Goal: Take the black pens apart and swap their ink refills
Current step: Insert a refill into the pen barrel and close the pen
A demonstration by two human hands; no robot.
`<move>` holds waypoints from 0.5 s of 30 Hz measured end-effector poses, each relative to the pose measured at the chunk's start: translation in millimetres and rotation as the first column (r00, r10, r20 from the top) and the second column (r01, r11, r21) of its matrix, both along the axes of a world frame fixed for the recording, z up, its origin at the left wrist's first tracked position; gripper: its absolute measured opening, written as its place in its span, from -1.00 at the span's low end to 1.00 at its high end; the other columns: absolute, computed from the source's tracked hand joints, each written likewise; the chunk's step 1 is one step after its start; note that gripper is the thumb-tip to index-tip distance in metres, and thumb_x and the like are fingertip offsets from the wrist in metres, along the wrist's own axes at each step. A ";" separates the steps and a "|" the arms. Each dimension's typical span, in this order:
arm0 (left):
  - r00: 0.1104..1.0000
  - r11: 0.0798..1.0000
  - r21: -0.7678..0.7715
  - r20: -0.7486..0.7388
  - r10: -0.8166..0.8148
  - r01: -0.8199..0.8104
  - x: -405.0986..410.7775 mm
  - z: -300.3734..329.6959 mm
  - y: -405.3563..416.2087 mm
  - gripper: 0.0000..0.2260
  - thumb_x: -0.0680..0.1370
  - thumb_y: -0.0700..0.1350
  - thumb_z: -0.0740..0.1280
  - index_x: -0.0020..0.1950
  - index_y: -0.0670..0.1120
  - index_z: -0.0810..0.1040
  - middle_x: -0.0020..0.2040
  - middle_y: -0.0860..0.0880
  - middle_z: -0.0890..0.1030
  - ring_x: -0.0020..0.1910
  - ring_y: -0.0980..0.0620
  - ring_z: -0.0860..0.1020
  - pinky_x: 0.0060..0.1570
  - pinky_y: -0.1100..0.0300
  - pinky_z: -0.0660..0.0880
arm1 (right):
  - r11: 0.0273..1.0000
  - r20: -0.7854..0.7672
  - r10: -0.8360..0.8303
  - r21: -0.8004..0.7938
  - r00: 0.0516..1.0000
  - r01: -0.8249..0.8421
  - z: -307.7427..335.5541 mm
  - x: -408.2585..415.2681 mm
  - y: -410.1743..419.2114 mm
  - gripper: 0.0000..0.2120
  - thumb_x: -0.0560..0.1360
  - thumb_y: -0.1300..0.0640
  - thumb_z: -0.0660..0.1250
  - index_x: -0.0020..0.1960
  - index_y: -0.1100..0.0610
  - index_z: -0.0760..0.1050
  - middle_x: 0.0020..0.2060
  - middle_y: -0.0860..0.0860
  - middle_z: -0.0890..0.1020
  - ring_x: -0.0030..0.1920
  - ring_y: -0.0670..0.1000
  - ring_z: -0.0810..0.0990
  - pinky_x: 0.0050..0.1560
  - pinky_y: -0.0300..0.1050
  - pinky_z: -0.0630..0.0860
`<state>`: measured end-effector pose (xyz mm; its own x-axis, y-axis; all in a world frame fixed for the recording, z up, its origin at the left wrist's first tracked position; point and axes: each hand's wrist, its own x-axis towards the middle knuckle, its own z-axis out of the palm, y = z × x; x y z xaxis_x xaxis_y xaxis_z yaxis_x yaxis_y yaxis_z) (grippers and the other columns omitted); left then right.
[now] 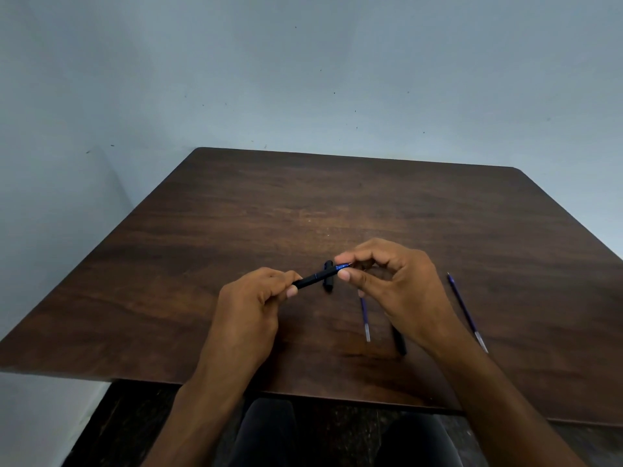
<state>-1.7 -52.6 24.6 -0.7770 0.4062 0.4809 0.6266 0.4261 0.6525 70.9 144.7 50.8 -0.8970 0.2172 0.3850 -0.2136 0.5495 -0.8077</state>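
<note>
My left hand [249, 308] grips the rear of a black pen barrel [315, 279] held just above the table. My right hand [394, 284] pinches the pen's blue front end [343, 266] between thumb and forefinger. A short black pen piece [328, 277] lies on the table right behind the barrel. One blue ink refill [364, 316] lies below my right hand, partly hidden by it. A second blue refill [467, 311] lies further right. Another black pen part [399, 342] pokes out from under my right wrist.
The dark wooden table [236, 214] stands against a pale blue wall. Its near edge [135, 377] runs just above my knees. The person's legs in dark trousers show under the table edge.
</note>
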 end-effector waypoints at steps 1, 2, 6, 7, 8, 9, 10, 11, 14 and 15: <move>1.000 1.000 -0.010 -0.002 0.000 0.000 -0.2 0.7 -0.6 -0.83 0.50 -0.30 0.40 0.03 -0.12 0.71 -0.06 0.08 0.68 0.00 0.24 0.55 0.01 0.57 0.36 | 1.000 -0.003 0.004 0.010 1.000 -0.004 -0.2 -0.2 -0.3 -0.85 0.45 0.24 0.50 0.01 0.14 0.71 -0.13 -0.06 0.71 -0.13 -0.02 0.67 -0.21 -0.13 0.66; 1.000 1.000 -0.020 -0.009 0.000 -0.001 -0.4 1.2 -0.9 -0.83 0.50 -0.31 0.40 0.02 -0.13 0.71 -0.05 0.07 0.68 0.00 0.25 0.55 0.02 0.59 0.35 | 1.000 -0.009 0.004 0.008 1.000 -0.004 0.0 -0.4 -0.5 -0.87 0.44 0.24 0.50 -0.01 0.14 0.72 -0.16 -0.05 0.71 -0.17 -0.01 0.67 -0.22 -0.10 0.66; 1.000 1.000 -0.003 -0.013 0.021 -0.021 -0.5 0.9 0.1 -0.84 0.47 -0.30 0.43 0.00 -0.13 0.71 -0.06 0.04 0.70 -0.07 0.23 0.60 0.03 0.57 0.36 | 1.000 -0.028 0.018 -0.013 0.999 -0.018 1.6 -2.0 1.0 -0.92 0.43 0.23 0.53 -0.07 0.16 0.74 -0.22 -0.01 0.72 -0.37 -0.08 0.62 -0.29 -0.12 0.63; 1.000 1.000 0.012 -0.005 0.026 -0.026 0.0 0.3 0.7 -0.85 0.47 -0.29 0.44 -0.01 -0.11 0.72 -0.07 0.05 0.70 -0.07 0.24 0.59 0.02 0.56 0.37 | 1.000 -0.030 0.021 -0.016 0.999 -0.022 1.9 -1.7 1.5 -0.92 0.42 0.23 0.53 -0.08 0.16 0.74 -0.23 -0.01 0.72 -0.38 -0.12 0.60 -0.30 -0.16 0.62; 1.000 0.999 0.024 0.002 0.029 -0.029 0.6 -0.5 0.8 -0.85 0.47 -0.28 0.44 -0.02 -0.10 0.72 -0.09 0.07 0.70 -0.07 0.24 0.59 0.01 0.55 0.39 | 0.999 -0.028 0.023 -0.027 0.999 -0.023 2.1 -2.0 1.3 -0.91 0.42 0.23 0.53 -0.08 0.15 0.74 -0.24 -0.02 0.72 -0.39 -0.14 0.59 -0.31 -0.19 0.61; 1.000 0.999 0.032 0.009 0.030 -0.030 1.3 -0.8 0.7 -0.85 0.47 -0.27 0.44 -0.02 -0.08 0.72 -0.11 0.09 0.69 -0.05 0.24 0.58 -0.01 0.53 0.41 | 0.999 -0.022 0.023 -0.040 1.000 -0.023 2.7 -1.7 1.1 -0.91 0.41 0.23 0.54 -0.08 0.15 0.74 -0.25 -0.03 0.73 -0.40 -0.15 0.59 -0.31 -0.20 0.60; 0.999 0.999 0.034 0.011 0.031 -0.031 1.7 -1.2 0.3 -0.85 0.47 -0.26 0.45 -0.03 -0.06 0.72 -0.12 0.11 0.68 -0.04 0.24 0.58 -0.03 0.50 0.42 | 0.999 -0.015 0.022 -0.048 1.000 -0.023 3.3 -1.5 0.8 -0.91 0.41 0.23 0.54 -0.09 0.15 0.74 -0.26 -0.04 0.73 -0.40 -0.15 0.58 -0.31 -0.20 0.60; 0.999 0.999 0.034 0.013 0.035 -0.035 1.3 -1.7 -0.5 -0.85 0.46 -0.25 0.45 -0.03 -0.05 0.72 -0.13 0.12 0.68 -0.04 0.24 0.58 -0.05 0.49 0.43 | 0.998 -0.008 0.021 -0.055 1.000 -0.022 3.5 -1.8 0.3 -0.91 0.40 0.23 0.54 -0.09 0.15 0.74 -0.27 -0.04 0.72 -0.41 -0.16 0.57 -0.31 -0.20 0.59; 0.998 0.998 0.031 0.013 0.054 -0.055 -0.5 -3.2 -3.1 -0.83 0.47 -0.25 0.45 -0.02 -0.02 0.72 -0.14 0.14 0.67 -0.06 0.23 0.57 -0.08 0.47 0.43 | 0.997 0.014 0.006 -0.076 1.000 -0.005 2.7 -4.2 -1.4 -0.91 0.40 0.22 0.54 -0.09 0.13 0.74 -0.30 -0.06 0.72 -0.41 -0.18 0.57 -0.32 -0.24 0.58; 0.998 0.998 0.028 0.009 0.061 -0.061 -1.1 -3.1 -3.4 -0.82 0.47 -0.25 0.44 -0.01 -0.01 0.72 -0.14 0.14 0.67 -0.07 0.22 0.57 -0.08 0.44 0.44 | 0.997 0.022 -0.007 -0.080 1.000 0.008 2.6 -5.6 -2.0 -0.91 0.40 0.20 0.55 -0.09 0.11 0.74 -0.30 -0.06 0.72 -0.41 -0.18 0.57 -0.31 -0.25 0.57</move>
